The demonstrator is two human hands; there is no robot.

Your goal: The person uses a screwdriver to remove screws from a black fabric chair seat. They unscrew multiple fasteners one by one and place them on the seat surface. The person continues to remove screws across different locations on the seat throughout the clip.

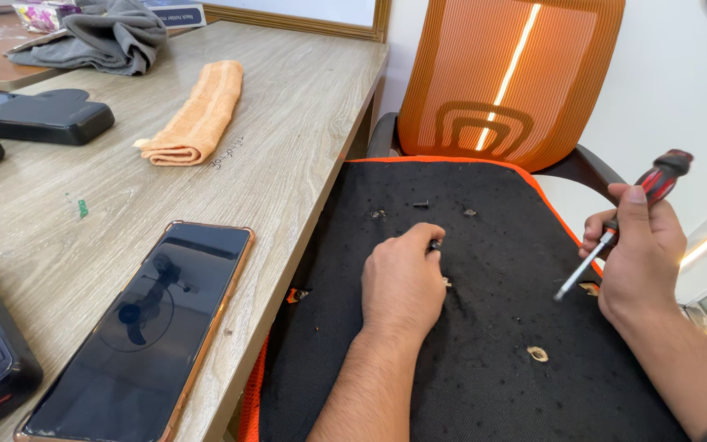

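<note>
Our left hand [403, 282] rests knuckles-up on the black fabric seat of the orange mesh-backed office chair [484, 344], fingers curled together, the tips pinching a small dark screw [434, 244] just at the far edge of the hand. Our right hand [636, 250] hovers to the right, wrapped around a red-and-black-handled screwdriver [615, 227]; the fingers are closed on the handle, the thumb lies along it, and the metal shaft slants down and left, its tip just above the seat and well apart from the left hand.

Farther on the seat, beyond the left hand, we see a few more small dark screws [421, 204] lying loose in a rough row. Near the right side of the seat, a pale round hole [538, 354] shows in the black fabric, and another partly shows just beside the right hand.

To the left stands a light wood-grain desk [288, 139]. On its near edge lies a dark-screened smartphone in an orange-rimmed case [145, 327]. Farther back we see a folded orange towel [198, 115], a flat black case [38, 117] at the left, and a crumpled grey cloth [104, 37] at the far left corner.
</note>
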